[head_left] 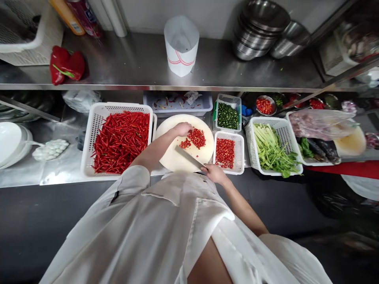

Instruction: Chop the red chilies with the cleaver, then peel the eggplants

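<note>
A round white cutting board [166, 130] lies in front of me. My left hand [182, 129] rests over its upper middle, fingers curled together at the edge of a pile of chopped red chilies [197, 137]; what lies under the fingertips is hidden. In my right hand [215, 173], at the board's lower right edge, is the handle of a kitchen knife [189, 156]. Its broad blade slants up and left across the board, just below a smaller heap of chopped chili [185, 143]. A few loose bits lie nearby.
Left of the board stands a white basket of whole red chilies [122, 138]. On the right are a basket of chopped red chilies [225, 153], a tub of chopped green chilies [227, 115] and a basket of leafy celery [274, 148]. A steel shelf [133, 63] runs above, behind the board.
</note>
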Tool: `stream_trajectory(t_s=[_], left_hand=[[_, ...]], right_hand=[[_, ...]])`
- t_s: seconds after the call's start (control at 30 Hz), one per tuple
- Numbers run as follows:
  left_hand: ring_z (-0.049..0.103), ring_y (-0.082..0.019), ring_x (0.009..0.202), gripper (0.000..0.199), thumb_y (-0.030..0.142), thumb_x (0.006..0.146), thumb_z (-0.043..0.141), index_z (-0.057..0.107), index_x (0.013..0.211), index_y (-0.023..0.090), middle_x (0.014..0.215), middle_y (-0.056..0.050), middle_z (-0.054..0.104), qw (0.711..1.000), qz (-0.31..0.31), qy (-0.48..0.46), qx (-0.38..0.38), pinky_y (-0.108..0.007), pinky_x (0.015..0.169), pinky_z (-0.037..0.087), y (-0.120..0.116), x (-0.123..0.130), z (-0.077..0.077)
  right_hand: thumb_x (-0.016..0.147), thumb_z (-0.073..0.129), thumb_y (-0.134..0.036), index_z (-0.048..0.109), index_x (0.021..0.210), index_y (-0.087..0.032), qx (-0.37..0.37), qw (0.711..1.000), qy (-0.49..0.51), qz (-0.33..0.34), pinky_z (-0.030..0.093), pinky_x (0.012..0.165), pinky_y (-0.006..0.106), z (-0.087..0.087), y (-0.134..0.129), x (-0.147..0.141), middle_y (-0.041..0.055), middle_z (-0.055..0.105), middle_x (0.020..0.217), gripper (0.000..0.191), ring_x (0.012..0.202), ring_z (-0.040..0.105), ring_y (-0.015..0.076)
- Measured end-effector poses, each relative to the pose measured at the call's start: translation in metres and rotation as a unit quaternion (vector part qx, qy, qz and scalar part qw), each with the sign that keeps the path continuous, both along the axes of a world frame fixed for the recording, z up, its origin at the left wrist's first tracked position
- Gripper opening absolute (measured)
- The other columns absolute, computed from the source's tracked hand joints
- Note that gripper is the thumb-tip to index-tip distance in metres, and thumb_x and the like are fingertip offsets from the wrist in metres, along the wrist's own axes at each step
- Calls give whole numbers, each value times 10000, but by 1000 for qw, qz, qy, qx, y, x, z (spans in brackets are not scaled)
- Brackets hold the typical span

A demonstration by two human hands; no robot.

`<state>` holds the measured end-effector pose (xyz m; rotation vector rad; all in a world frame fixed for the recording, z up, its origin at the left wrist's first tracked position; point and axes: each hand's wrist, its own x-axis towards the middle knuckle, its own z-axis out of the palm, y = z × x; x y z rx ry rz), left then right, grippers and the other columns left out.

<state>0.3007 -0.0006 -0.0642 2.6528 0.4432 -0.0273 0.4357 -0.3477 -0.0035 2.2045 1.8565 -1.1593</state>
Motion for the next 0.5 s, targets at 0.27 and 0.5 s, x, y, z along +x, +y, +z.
stream_trajectory(t_s=[0.27, 0.5], left_hand=[[728, -227, 1005, 181, 254, 960, 689, 752, 1124, 209, 1082, -52, 778, 990, 94, -97, -26, -334, 927, 567, 8, -19, 38], [684, -188, 958, 77, 261, 1069, 612, 645, 1118, 211, 1088, -62, 761, 946, 271, -165, -69, -354, 914, 590, -104, -77, 20]], right_hand=[[1130, 567, -392, 805, 1037, -229, -19, 997, 76, -1, 500, 858, 254, -16, 58, -22, 78, 829, 1174, 303, 1056, 726, 220], [1158, 498, -382, 793, 1206, -155, 2, 996, 30, -79, 505, 920, 252, -29, 105, -2, 146, 807, 1275, 375, 1163, 744, 244]])
